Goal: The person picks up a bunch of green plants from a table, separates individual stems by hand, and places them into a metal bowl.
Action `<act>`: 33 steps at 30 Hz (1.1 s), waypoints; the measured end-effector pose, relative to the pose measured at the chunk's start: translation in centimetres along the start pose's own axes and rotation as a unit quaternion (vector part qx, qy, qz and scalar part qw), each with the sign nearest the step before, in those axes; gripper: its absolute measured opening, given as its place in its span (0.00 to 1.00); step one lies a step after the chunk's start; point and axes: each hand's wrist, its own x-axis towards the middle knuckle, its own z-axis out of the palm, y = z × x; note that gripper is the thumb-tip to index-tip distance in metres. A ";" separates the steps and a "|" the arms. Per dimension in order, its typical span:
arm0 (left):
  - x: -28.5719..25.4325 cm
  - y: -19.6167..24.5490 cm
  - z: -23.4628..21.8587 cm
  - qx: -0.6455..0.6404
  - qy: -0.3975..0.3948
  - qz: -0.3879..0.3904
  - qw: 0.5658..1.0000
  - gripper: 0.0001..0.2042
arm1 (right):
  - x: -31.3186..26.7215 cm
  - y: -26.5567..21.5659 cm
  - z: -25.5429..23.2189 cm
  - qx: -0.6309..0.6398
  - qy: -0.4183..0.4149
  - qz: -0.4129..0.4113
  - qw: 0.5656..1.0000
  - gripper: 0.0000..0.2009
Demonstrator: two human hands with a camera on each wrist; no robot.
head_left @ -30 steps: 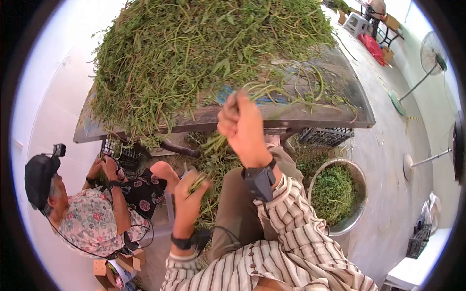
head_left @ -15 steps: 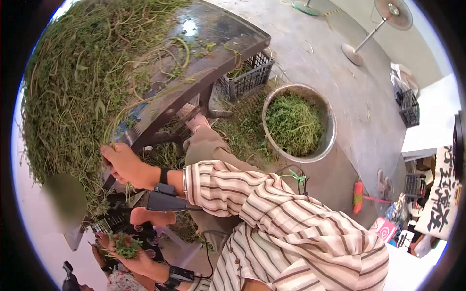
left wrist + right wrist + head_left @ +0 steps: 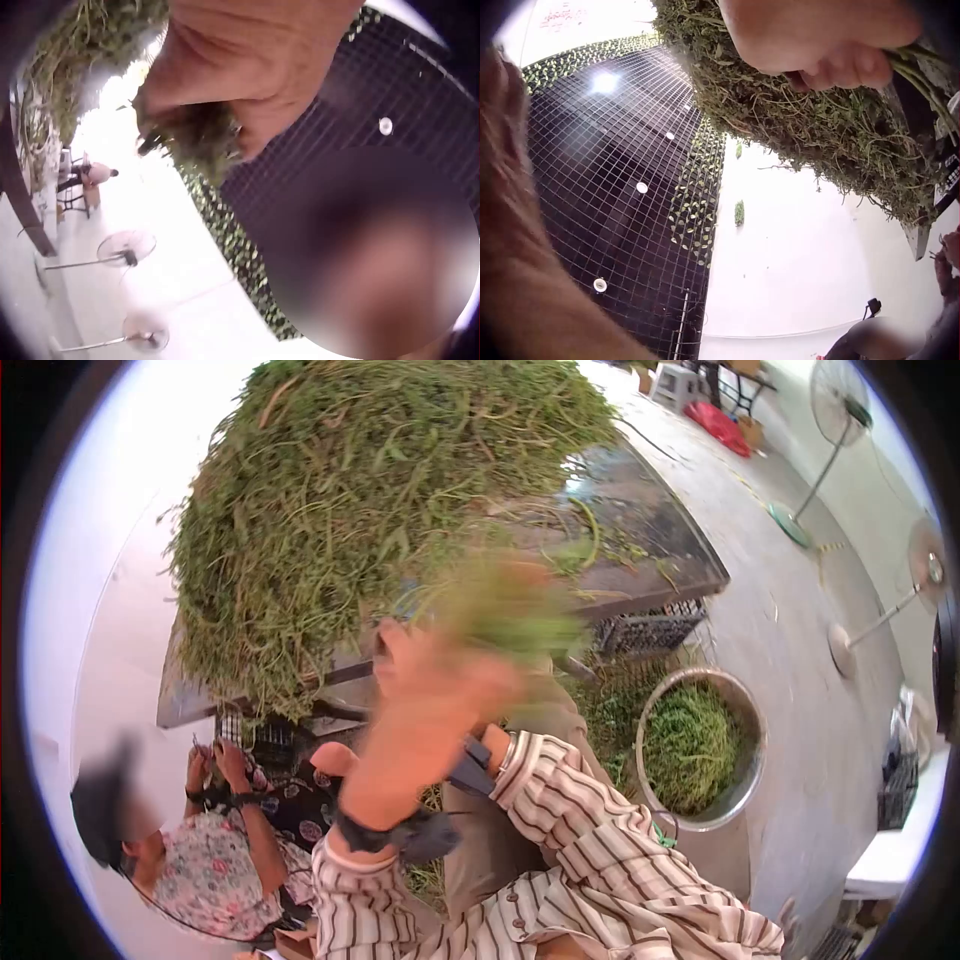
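Presently the left hand (image 3: 420, 710) is raised and motion-blurred, its fingers closed round a small bunch of greens (image 3: 196, 142) that sticks out past the fingertips. The right hand (image 3: 817, 37) has its fingers curled round several green stems (image 3: 922, 75), held right against the large heap of greens (image 3: 370, 490) on the dark table (image 3: 650, 550). Below and to the right of both grips, well apart, stands a metal basin (image 3: 745, 800) holding more greens.

No text, label, brand, number or sign can be read in these pictures. In the right wrist view, a pale board (image 3: 564, 16) near the top edge carries faint reddish marks — too blurred to make out. The other two views show no writing anywhere.
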 end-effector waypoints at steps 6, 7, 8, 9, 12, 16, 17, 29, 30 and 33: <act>2.7 -1.2 1.3 -0.304 -0.141 -0.006 0.942 0.20 | 0.7 -1.8 -1.5 0.000 0.000 0.223 0.975 0.14; 2.8 -1.5 0.0 -0.261 -0.085 -0.006 0.962 0.19 | 0.4 -1.4 -1.5 -0.095 -0.032 0.071 0.992 0.15; 2.7 -1.7 -1.6 -0.216 -0.029 -0.006 0.976 0.19 | 0.0 -1.2 -1.4 -0.186 -0.062 -0.083 0.977 0.16; 2.4 -2.1 -2.8 -0.192 0.027 -0.057 0.979 0.19 | -0.1 -1.0 -1.4 -0.270 -0.090 -0.236 0.929 0.17; 2.0 -6.0 -6.7 -0.096 0.111 -0.110 0.983 0.18 | -0.3 -3.0 -0.8 -0.171 -0.109 0.045 0.978 0.17; 1.4 -9.7 -7.8 -0.040 0.118 -0.141 0.982 0.16 | -0.5 -2.4 -0.3 -0.215 -0.149 0.048 0.964 0.17; 1.1 -10.1 -8.3 -0.038 0.123 -0.145 0.981 0.16 | -0.6 -1.9 -0.3 -0.233 -0.161 0.049 0.958 0.16; -2.4 -11.1 -8.7 -0.284 0.241 -0.169 0.913 0.12 | -1.0 -0.9 -0.1 -0.192 -0.257 0.077 0.944 0.18; -2.6 -11.7 -8.7 -0.280 0.275 -0.150 0.908 0.12 | -0.6 -0.7 -0.2 -0.210 -0.227 0.043 0.950 0.18; -3.8 -12.4 -9.1 -0.286 0.315 -0.145 0.893 0.11 | -0.1 -1.1 -0.9 -0.217 -0.166 0.019 0.962 0.15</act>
